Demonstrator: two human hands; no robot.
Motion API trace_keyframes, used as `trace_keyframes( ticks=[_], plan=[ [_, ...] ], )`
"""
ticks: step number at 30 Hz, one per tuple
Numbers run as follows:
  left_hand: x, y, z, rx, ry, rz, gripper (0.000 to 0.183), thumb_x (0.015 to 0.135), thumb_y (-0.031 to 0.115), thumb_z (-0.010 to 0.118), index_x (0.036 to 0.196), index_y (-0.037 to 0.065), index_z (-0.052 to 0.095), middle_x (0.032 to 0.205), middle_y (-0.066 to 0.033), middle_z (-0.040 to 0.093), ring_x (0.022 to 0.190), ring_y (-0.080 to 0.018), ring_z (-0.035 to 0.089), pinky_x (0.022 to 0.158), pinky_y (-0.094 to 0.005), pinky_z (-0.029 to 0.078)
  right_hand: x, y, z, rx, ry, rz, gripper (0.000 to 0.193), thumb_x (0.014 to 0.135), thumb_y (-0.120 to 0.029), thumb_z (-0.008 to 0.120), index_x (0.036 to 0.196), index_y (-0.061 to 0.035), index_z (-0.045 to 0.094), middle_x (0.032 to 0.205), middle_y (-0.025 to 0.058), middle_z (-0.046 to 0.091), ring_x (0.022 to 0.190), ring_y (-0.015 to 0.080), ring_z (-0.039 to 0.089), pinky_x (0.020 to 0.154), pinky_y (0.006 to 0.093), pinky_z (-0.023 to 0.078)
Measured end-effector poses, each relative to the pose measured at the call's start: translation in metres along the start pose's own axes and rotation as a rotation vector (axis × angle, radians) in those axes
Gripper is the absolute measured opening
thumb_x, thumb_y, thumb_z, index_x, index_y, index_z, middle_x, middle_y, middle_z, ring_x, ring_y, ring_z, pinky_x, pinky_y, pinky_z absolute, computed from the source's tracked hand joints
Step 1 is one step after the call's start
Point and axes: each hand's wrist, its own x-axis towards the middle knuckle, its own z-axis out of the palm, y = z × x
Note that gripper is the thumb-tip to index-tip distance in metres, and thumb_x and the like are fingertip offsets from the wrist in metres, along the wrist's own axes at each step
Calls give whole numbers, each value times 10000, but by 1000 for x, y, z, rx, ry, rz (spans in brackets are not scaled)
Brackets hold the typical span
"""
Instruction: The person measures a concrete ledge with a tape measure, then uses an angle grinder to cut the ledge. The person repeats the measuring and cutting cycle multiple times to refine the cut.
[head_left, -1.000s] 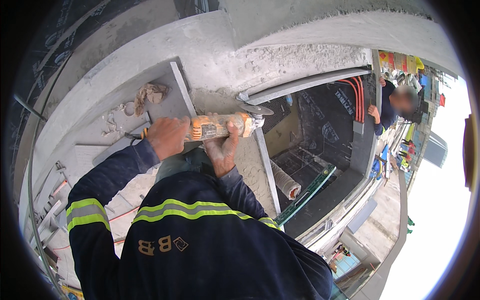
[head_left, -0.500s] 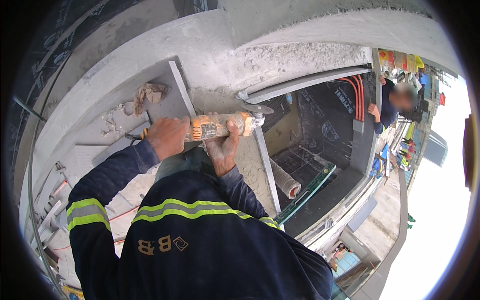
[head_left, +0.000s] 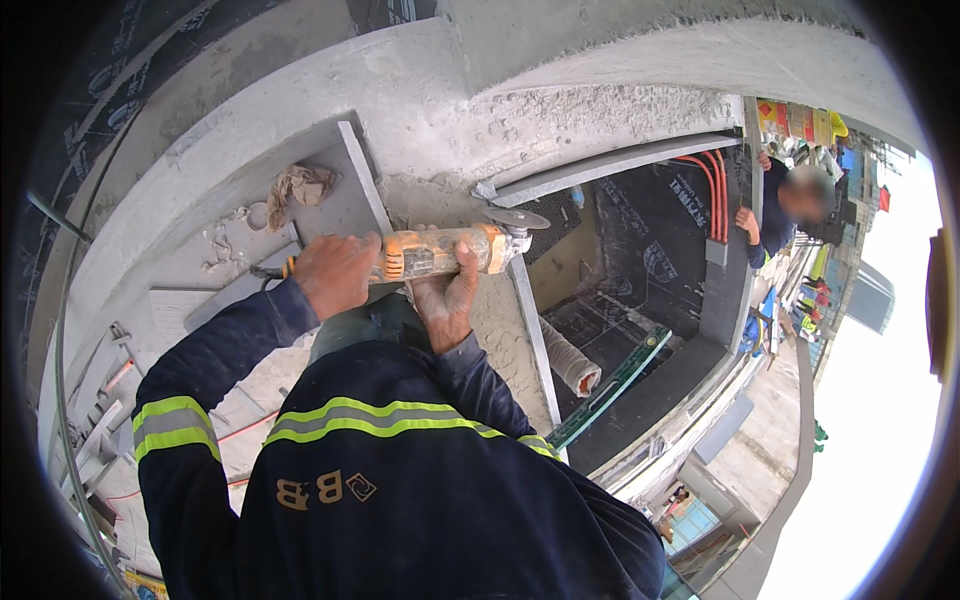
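Observation:
An orange and grey angle grinder (head_left: 425, 254) lies level across the front of my body, its thin round disc (head_left: 518, 218) pointing right. My left hand (head_left: 338, 276) is wrapped round the rear end, where a dark cord (head_left: 265, 272) comes out. Under the front of the body, my right hand (head_left: 446, 300) grips from below, thumb up along the near side. The disc is close to the left end of a long grey slab edge (head_left: 610, 172); whether they touch I cannot tell. Below the tool, an upright slab strip (head_left: 535, 340) borders rough mortar (head_left: 497, 325).
A dark-lined recess holds orange pipes (head_left: 720, 195), a green spirit level (head_left: 612, 388) and a rolled tube (head_left: 570, 355). A co-worker (head_left: 795, 205) grips the slab at the far right. A crumpled brown cloth (head_left: 297, 192) lies at left, near cut slab pieces (head_left: 100, 410).

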Motion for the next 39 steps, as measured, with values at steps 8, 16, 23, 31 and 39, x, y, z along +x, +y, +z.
trace_keyframes(
  ticks=[8, 16, 23, 31, 39],
  plan=[
    [-1, -8, 16, 8, 121, 52, 482, 802, 129, 609, 1255, -28, 559, 847, -218, 698, 808, -406, 690, 722, -507, 515, 3, 3, 0, 1, 35, -26, 601, 821, -171, 765, 1315, -18, 458, 1284, 173, 561, 1283, 370, 522, 1134, 603, 389],
    [-7, -1, 2, 34, 94, 13, 298, 810, 105, 611, 1085, -9, 595, 846, -202, 706, 811, -380, 708, 723, -473, 550, 4, 6, -5, 0, 1, -4, 646, 812, -188, 768, 1339, -9, 442, 1301, 170, 559, 1290, 364, 516, 1138, 597, 378],
    [-29, 27, -7, 48, 76, 29, 280, 796, 105, 625, 1051, -7, 595, 772, -187, 698, 752, -371, 711, 662, -466, 555, -34, -5, -3, -59, -34, -44, 663, 809, -191, 764, 1352, -18, 426, 1315, 173, 537, 1312, 366, 494, 1153, 598, 363],
    [-34, 39, -1, 31, 155, 67, 301, 792, 109, 616, 1067, -8, 585, 747, -205, 688, 709, -382, 703, 644, -473, 545, -47, -16, -3, -56, -63, -90, 583, 818, -186, 751, 1306, -34, 471, 1321, 167, 539, 1304, 370, 505, 1142, 600, 383],
    [-22, 25, 1, 87, 188, 52, 291, 804, 118, 601, 1075, 12, 582, 775, -187, 689, 715, -386, 693, 625, -480, 531, -29, -12, 6, 4, -76, -27, 520, 859, -175, 734, 1301, -67, 482, 1287, 138, 566, 1279, 341, 525, 1103, 568, 423]
  ],
)
